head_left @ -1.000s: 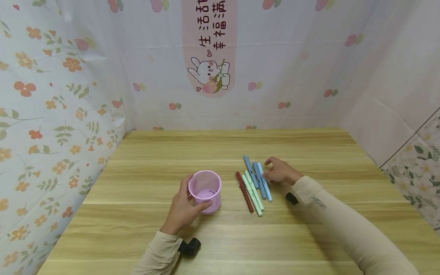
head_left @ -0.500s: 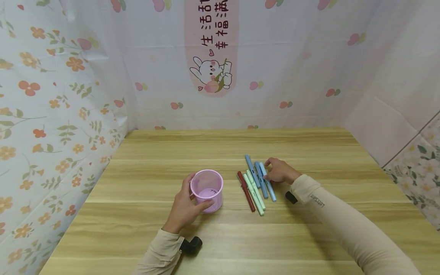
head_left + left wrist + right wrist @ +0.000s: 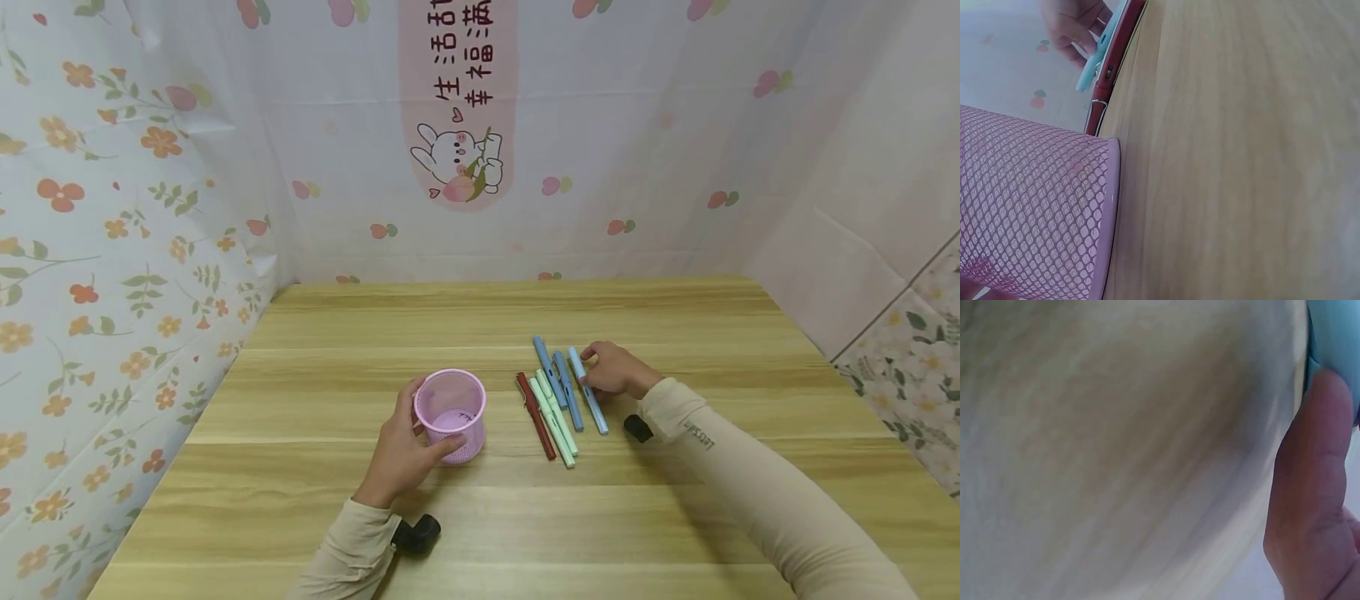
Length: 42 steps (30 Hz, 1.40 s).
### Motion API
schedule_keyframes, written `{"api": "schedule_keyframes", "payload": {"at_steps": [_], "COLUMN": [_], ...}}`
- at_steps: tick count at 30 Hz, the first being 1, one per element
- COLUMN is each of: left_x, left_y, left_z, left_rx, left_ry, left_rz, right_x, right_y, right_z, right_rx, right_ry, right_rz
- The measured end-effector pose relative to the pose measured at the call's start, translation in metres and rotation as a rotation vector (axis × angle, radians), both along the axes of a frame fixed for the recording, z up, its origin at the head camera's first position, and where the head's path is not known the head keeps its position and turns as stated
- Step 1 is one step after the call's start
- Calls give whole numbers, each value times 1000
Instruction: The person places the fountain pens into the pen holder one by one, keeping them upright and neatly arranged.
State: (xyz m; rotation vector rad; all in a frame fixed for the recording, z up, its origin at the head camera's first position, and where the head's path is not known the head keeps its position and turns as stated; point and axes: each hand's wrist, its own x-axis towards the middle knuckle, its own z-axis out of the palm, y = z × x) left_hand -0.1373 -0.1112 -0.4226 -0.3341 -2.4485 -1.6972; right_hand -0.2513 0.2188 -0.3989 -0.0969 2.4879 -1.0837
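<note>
My left hand (image 3: 401,458) grips a pink mesh pen cup (image 3: 471,440) around its near-left side, thumb across the front. The cup stands upright on the table; in the left wrist view its mesh wall (image 3: 1029,206) fills the lower left. To the right, my right hand (image 3: 617,369) pinches a light blue pen (image 3: 597,413) near its upper half. A fingertip (image 3: 1329,394) presses against that pen in the right wrist view. Left of it lie two darker blue pens (image 3: 567,392), two pale green pens (image 3: 556,421) and a dark red pen (image 3: 536,417), roughly side by side.
The wooden table (image 3: 360,325) is bordered by a white printed curtain (image 3: 337,150) behind and a floral cloth (image 3: 135,292) on the left. A black wrist camera (image 3: 417,536) sits on the left wrist, another (image 3: 638,428) on the right.
The light blue pen has shifted right, away from the darker blue pens, with my right fingers now around it. The left hand and cup stay in place.
</note>
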Motion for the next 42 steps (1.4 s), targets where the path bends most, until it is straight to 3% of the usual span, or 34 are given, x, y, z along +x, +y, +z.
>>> {"api": "schedule_keyframes", "payload": {"at_steps": [17,42], "left_x": [0,-1], "left_y": [0,1], "left_z": [0,0], "left_rx": [-21,-42], "left_ry": [5,-26], "left_rz": [-8,2], "right_x": [-2,2], "right_y": [-2,-22], "right_z": [12,33], "right_rx": [-127,-342], "right_ry": [-47,-31], "right_rz": [-48,-33]}}
